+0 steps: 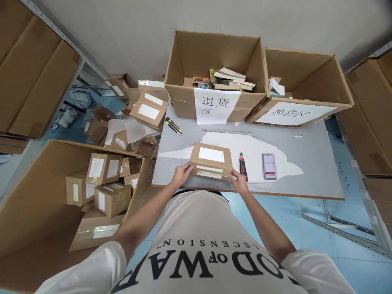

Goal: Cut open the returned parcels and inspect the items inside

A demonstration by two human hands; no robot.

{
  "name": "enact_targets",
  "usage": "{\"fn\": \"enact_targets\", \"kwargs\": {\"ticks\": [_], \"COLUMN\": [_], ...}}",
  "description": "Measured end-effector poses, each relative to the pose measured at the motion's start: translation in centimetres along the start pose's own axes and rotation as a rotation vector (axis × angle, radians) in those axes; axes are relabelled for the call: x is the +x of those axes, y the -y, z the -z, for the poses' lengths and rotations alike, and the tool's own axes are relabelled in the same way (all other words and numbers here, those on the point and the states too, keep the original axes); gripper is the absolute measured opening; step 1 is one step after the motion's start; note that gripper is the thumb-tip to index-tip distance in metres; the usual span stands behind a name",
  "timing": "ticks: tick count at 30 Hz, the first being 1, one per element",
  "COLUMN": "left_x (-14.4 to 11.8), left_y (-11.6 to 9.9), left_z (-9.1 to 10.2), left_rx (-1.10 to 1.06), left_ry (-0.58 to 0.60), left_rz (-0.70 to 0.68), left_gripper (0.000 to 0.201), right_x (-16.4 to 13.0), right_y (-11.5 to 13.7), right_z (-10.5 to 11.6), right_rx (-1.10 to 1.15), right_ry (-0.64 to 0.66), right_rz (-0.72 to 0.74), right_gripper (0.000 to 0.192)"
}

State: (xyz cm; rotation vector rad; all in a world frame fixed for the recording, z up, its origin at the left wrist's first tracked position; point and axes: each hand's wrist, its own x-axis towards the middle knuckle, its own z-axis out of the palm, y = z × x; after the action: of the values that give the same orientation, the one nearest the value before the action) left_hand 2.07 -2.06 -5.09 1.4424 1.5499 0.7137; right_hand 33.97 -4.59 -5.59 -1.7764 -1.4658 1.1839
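A small brown cardboard box (211,156) with white labels on its top and front side rests on the table (309,143), close to the front edge. My left hand (181,174) grips its left front corner, fingers closed against the cardboard. At the opposite front corner my right hand (238,181) pinches the box between thumb and fingers. Just right of the box lies a red and black utility knife (243,166), its lower end close to my right hand. A yellow and black utility knife (173,126) lies near the table's left edge.
Behind stand two big open cartons: the left carton (180,104) holds books, the right carton (343,100) a few items. A phone (269,166) lies right of the knife. Low on the left, a large carton (27,212) contains several parcels (112,199). More boxes (149,110) pile up behind it.
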Motion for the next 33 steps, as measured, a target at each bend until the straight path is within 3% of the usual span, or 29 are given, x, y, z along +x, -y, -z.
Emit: {"fn": "enact_targets", "kwargs": {"ticks": [4,9,15,19,26,33], "left_x": [1.9,3.9,4.6,4.7,3.4,3.0], "left_y": [-3.2,-4.2,-2.7,-0.9,1.2,1.7], "left_z": [1.7,1.9,0.9,0.4,-0.7,-0.5], "left_rx": [0.153,0.175,0.065,-0.055,-0.432,-0.437], "left_ry": [-0.075,-0.111,-0.064,-0.020,0.062,0.053], "left_rz": [-0.003,0.073,0.183,0.167,0.075,0.109], "left_gripper": [0.045,0.042,0.044,0.047,0.074,0.071], "right_x": [1.3,2.9,3.9,4.2,4.1,3.0], "right_y": [2.5,3.8,2.6,2.0,1.6,0.5], "right_z": [1.5,1.8,1.5,1.4,0.6,0.0], "right_rx": [0.054,0.101,0.021,0.049,0.077,0.077], "right_ry": [-0.007,-0.080,-0.095,-0.099,-0.149,-0.190], "right_rz": [-0.003,-0.062,-0.125,-0.167,-0.187,-0.127], "right_gripper": [0.054,0.054,0.050,0.052,0.059,0.058]}}
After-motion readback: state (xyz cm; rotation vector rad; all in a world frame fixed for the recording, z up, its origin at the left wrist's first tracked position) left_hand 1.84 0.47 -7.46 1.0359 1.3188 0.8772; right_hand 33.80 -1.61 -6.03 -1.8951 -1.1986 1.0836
